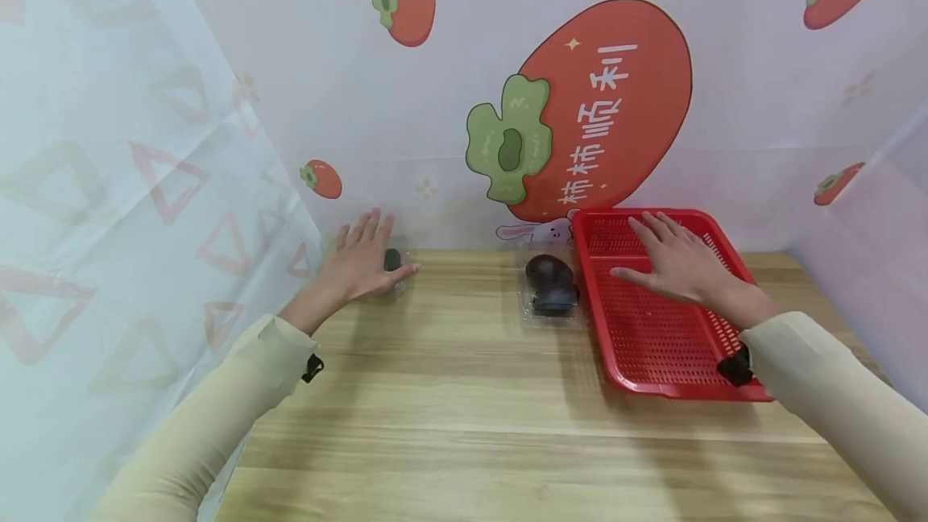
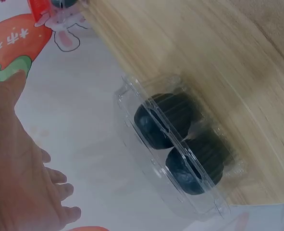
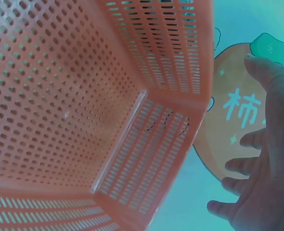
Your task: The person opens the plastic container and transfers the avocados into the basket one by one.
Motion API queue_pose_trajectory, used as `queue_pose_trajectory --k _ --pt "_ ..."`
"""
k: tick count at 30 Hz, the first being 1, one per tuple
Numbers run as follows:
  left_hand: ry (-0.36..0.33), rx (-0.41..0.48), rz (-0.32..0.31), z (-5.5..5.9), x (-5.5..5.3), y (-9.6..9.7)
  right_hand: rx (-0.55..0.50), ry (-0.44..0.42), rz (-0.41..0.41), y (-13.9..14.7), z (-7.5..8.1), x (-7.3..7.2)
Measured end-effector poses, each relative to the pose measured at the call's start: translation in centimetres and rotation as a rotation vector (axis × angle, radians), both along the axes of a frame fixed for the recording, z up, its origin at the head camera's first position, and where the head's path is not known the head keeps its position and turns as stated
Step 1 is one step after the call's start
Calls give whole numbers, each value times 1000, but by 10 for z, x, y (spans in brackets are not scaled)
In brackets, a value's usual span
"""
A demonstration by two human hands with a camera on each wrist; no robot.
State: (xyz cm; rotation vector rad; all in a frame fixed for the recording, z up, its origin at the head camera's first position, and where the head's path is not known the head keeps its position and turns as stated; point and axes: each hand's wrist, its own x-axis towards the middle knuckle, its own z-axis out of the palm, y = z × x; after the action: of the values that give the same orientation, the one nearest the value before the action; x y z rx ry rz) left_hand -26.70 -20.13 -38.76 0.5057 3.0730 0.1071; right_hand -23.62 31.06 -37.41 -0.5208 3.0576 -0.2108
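Note:
My left hand (image 1: pixel 358 260) is held over the back left of the table, fingers straight and spread, with nothing in it. Behind it, mostly hidden in the head view, stands a clear plastic box (image 2: pixel 154 171) holding two dark, rounded things (image 2: pixel 163 120) with ribbed sides. My right hand (image 1: pixel 681 260) hovers above a red perforated plastic basket (image 1: pixel 616 361), fingers extended and holding nothing. Left of the basket sits a second clear plastic box (image 1: pixel 529 314) with dark, rounded contents (image 1: pixel 548 272); their kind cannot be told. No item shows inside the basket.
The wood-grain table (image 1: pixel 435 393) runs up to a white back cloth (image 1: pixel 254 14) printed with persimmons. Another printed cloth (image 1: pixel 145 208) hangs along the left side, and a pale cloth (image 1: pixel 877 248) stands on the right.

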Motion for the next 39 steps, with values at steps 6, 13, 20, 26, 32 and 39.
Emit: queue_pose_trajectory --k 6,13,20,26,32,39 --pt "-17 16 -11 -2 1 8 -13 17 35 -8 3 -1" --pt "-20 55 -32 -4 4 22 -33 19 73 -21 7 1" --pt "-14 97 -68 -6 8 35 -35 -5 100 -32 11 1" --pt "-8 138 -105 -11 8 47 -37 -8 128 -42 13 1" --pt "-18 136 -151 -19 7 65 -38 -19 153 -51 14 -1" --pt "-39 138 -199 -20 8 88 -26 -42 173 -62 12 -5"
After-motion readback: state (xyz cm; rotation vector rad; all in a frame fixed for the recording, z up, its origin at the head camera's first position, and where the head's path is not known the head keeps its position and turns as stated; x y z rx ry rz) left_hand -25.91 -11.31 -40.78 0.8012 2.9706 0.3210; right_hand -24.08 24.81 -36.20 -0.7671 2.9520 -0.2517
